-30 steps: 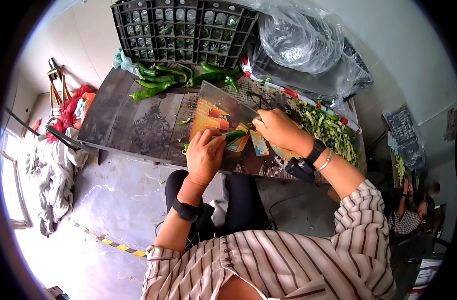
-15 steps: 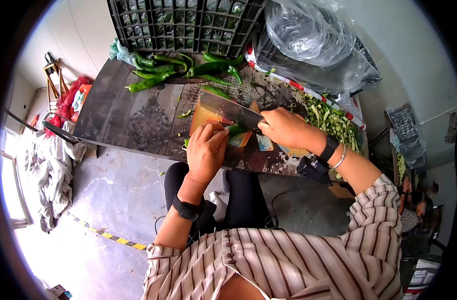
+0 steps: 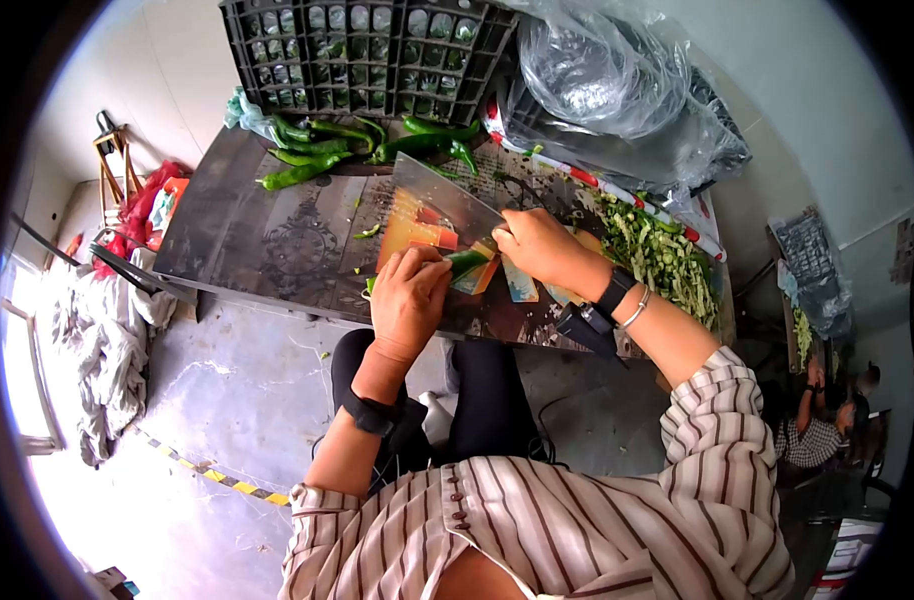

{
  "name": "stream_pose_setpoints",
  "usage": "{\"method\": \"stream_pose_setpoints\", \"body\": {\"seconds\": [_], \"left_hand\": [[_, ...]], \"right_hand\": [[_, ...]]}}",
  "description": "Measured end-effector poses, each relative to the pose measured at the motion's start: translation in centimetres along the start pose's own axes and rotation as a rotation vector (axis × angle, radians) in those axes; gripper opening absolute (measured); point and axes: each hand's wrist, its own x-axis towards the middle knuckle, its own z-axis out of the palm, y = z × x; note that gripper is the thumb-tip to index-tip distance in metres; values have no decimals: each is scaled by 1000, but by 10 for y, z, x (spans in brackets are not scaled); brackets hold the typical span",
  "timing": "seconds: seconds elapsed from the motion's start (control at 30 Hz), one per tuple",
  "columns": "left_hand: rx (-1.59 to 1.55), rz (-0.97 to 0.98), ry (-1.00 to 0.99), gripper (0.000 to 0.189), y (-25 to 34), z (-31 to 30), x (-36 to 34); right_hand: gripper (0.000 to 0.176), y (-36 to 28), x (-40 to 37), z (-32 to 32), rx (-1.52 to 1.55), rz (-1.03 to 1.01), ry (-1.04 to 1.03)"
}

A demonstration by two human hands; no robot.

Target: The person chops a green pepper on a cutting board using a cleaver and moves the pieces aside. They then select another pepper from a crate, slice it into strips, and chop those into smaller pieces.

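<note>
My left hand is closed over a green chili pepper, pinning it to an orange, picture-printed board. The cut end of the pepper pokes out to the right of my fingers. In my right hand is the handle of a cleaver, its wide blade slanting up and left just beyond the pepper. A mound of chopped green pepper lies on the table to the right of my right hand. Several whole green peppers are piled toward the far side.
A black plastic crate stands at the back edge. Clear plastic bags fill the far right corner, beside a red-and-white strip. A black device is near my right wrist. Another person is off to the right.
The cleaver and my right hand have shifted slightly up and left, and the blade now shows more of its face. My left hand keeps its hold on the pepper.
</note>
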Motion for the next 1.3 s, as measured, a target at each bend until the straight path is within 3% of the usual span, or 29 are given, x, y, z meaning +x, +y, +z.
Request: {"method": "stream_pose_setpoints", "body": {"seconds": [0.13,0.27,0.43,0.73,1.1,1.3], "left_hand": [[-15,27,9,14,-2,1,-1],[-7,21,-6,14,-2,0,0],[-2,0,-19,15,0,-2,-1],[-6,0,-22,18,0,-1,0],[6,0,-8,16,0,0,0],[7,8,-4,13,0,0,0]], "right_hand": [[28,-12,-4,-18,-44,-35,-12],[29,-29,-11,-35,-44,9,-207],[23,-27,-9,-30,-85,6,-251],[24,-15,-6,-20,56,88,-279],[30,-8,3,-6,-33,-55,-16],[27,-26,-12,-35,-30,21,-178]]}}
